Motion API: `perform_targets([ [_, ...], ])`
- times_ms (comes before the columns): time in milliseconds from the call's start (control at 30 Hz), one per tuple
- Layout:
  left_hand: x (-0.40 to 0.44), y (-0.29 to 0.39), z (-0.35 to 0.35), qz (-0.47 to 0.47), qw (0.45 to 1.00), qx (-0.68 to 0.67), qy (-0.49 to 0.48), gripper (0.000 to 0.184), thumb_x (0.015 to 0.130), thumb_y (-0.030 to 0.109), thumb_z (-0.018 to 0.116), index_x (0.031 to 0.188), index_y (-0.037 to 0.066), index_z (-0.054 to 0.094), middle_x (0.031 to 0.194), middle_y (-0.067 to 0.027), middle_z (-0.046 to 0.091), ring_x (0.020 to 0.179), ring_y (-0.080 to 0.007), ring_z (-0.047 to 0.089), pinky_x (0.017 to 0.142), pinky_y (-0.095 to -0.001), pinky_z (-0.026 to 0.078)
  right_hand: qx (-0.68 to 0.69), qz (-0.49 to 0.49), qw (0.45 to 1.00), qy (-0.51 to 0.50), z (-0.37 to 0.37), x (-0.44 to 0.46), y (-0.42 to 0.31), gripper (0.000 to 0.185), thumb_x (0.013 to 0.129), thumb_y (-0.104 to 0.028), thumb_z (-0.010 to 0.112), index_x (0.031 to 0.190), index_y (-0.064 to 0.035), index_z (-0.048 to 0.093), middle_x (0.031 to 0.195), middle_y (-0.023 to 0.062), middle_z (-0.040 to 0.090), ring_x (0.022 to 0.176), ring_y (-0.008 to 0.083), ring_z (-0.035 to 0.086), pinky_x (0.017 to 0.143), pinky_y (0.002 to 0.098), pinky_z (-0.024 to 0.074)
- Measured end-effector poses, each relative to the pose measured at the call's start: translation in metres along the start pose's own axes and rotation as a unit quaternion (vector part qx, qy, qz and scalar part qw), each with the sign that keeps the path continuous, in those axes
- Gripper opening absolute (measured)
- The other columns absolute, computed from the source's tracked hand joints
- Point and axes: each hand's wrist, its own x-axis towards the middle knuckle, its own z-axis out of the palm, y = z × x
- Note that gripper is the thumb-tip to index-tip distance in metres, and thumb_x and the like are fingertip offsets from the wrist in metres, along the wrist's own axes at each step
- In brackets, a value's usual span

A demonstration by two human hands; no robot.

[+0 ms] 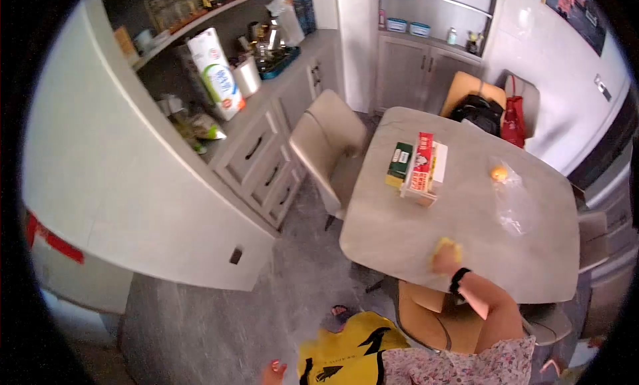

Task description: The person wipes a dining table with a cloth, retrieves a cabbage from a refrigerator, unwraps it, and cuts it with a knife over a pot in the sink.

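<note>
My right hand [442,259], with a black band on its wrist, presses a yellow cloth [451,247] onto the near edge of the marble-look table [393,235]. Its fingers are closed over the cloth, which shows just beyond them. My left hand [273,372] hangs low at the bottom edge of the view, away from the table. Only part of it shows, with the fingers loosely bent, slightly apart and nothing seen in them. A yellow apron [353,352] covers my front.
On the table stand a box holder with a red packet [423,162], a green box [400,160], an orange fruit [498,174] and a clear plastic bag [516,208]. Chairs surround it, including a beige one [327,142] at left and one with a black bag [477,113]. Cabinets line the left.
</note>
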Motion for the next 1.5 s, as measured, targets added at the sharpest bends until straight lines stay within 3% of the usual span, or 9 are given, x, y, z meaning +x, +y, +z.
perform_targets([
  [133, 0.072, 0.036, 0.076, 0.014, 0.976, 0.218, 0.004, 0.007, 0.091, 0.009, 0.048, 0.088, 0.003, 0.051, 0.079, -0.0066, 0.046, 0.071, -0.0219, 0.043, 0.081, -0.0354, 0.047, 0.126, -0.048, 0.988, 0.073, -0.043, -0.018, -0.125, 0.037, 0.078, -0.024, 0.057, 0.101, 0.0043, 0.058, 0.100, 0.0256, 0.055, 0.096, 0.0400, 0.052, 0.083, 0.0517, 0.0392],
  [267, 0.111, -0.018, 0.352, -0.018, 0.689, 0.691, 0.216, 0.007, 0.090, 0.004, 0.046, 0.092, 0.001, 0.052, 0.081, -0.0068, 0.047, 0.075, -0.0211, 0.044, 0.083, -0.0368, 0.047, 0.381, 0.119, 0.915, 0.056, -0.089, -0.027, -0.178, 0.058, 0.079, -0.022, 0.056, 0.129, 0.0039, 0.041, 0.122, 0.0323, 0.042, 0.105, 0.0453, 0.048, 0.092, 0.0484, 0.0407],
  [467, 0.309, 0.108, 0.324, -0.039, 0.429, 0.899, -0.078, 0.024, 0.089, 0.017, 0.053, 0.105, -0.001, 0.053, 0.092, -0.0133, 0.055, 0.083, -0.0251, 0.053, 0.080, -0.0379, 0.048, 0.357, 0.055, 0.930, -0.066, -0.141, -0.054, -0.139, 0.045, 0.075, -0.019, 0.066, 0.117, -0.0050, 0.058, 0.105, 0.0162, 0.060, 0.094, 0.0289, 0.058, 0.082, 0.0393, 0.0479],
  [667, 0.455, 0.223, 0.288, -0.120, 0.547, 0.814, -0.152, 0.045, 0.088, 0.029, 0.060, 0.118, -0.003, 0.053, 0.104, -0.0197, 0.063, 0.092, -0.0292, 0.061, 0.078, -0.0389, 0.048, 0.620, 0.379, 0.685, -0.058, -0.147, -0.165, -0.030, 0.032, 0.080, -0.016, 0.066, 0.110, -0.0051, 0.064, 0.085, 0.0046, 0.067, 0.071, 0.0141, 0.062, 0.055, 0.0267, 0.0517],
  [867, 0.360, 0.131, 0.448, -0.012, 0.176, 0.976, -0.124, 0.047, 0.088, 0.031, 0.061, 0.120, -0.002, 0.052, 0.106, -0.0216, 0.062, 0.096, -0.0329, 0.060, 0.081, -0.0401, 0.048, 0.643, 0.472, 0.583, 0.152, -0.164, -0.246, 0.021, 0.031, 0.082, -0.007, 0.061, 0.112, 0.0011, 0.061, 0.086, 0.0079, 0.066, 0.068, 0.0163, 0.063, 0.054, 0.0280, 0.0526],
  [967, 0.355, 0.124, 0.411, 0.008, 0.244, 0.964, -0.109, 0.048, 0.086, 0.032, 0.063, 0.120, -0.001, 0.053, 0.104, -0.0216, 0.063, 0.097, -0.0332, 0.060, 0.082, -0.0401, 0.048, 0.689, 0.448, 0.521, 0.231, -0.193, -0.258, 0.037, 0.033, 0.082, -0.005, 0.059, 0.112, 0.0069, 0.058, 0.087, 0.0096, 0.065, 0.069, 0.0148, 0.063, 0.053, 0.0260, 0.0502],
  [1067, 0.373, 0.122, 0.337, 0.021, 0.138, 0.986, -0.093, 0.048, 0.085, 0.035, 0.064, 0.118, 0.002, 0.055, 0.104, -0.0211, 0.063, 0.098, -0.0312, 0.061, 0.082, -0.0393, 0.048, 0.664, 0.472, 0.532, 0.232, -0.173, -0.276, 0.076, 0.032, 0.083, -0.006, 0.057, 0.113, 0.0033, 0.059, 0.085, 0.0061, 0.065, 0.070, 0.0133, 0.062, 0.057, 0.0253, 0.0506],
  [1200, 0.337, 0.068, 0.314, -0.028, 0.228, 0.959, -0.166, 0.055, 0.081, 0.039, 0.068, 0.113, -0.002, 0.052, 0.099, -0.0203, 0.062, 0.088, -0.0315, 0.061, 0.077, -0.0410, 0.049, 0.599, 0.440, 0.636, 0.210, -0.161, -0.345, 0.129, 0.032, 0.083, -0.009, 0.059, 0.113, 0.0019, 0.059, 0.090, 0.0042, 0.064, 0.078, 0.0131, 0.062, 0.066, 0.0273, 0.0521],
  [1500, 0.393, -0.021, 0.280, -0.192, 0.429, 0.858, -0.207, 0.028, 0.084, 0.023, 0.062, 0.088, -0.004, 0.055, 0.078, -0.0159, 0.062, 0.068, -0.0250, 0.058, 0.063, -0.0389, 0.047, 0.678, 0.451, 0.489, 0.314, -0.180, -0.456, 0.092, 0.033, 0.082, -0.006, 0.056, 0.114, 0.0030, 0.056, 0.098, 0.0056, 0.063, 0.083, 0.0125, 0.060, 0.071, 0.0246, 0.0489],
])
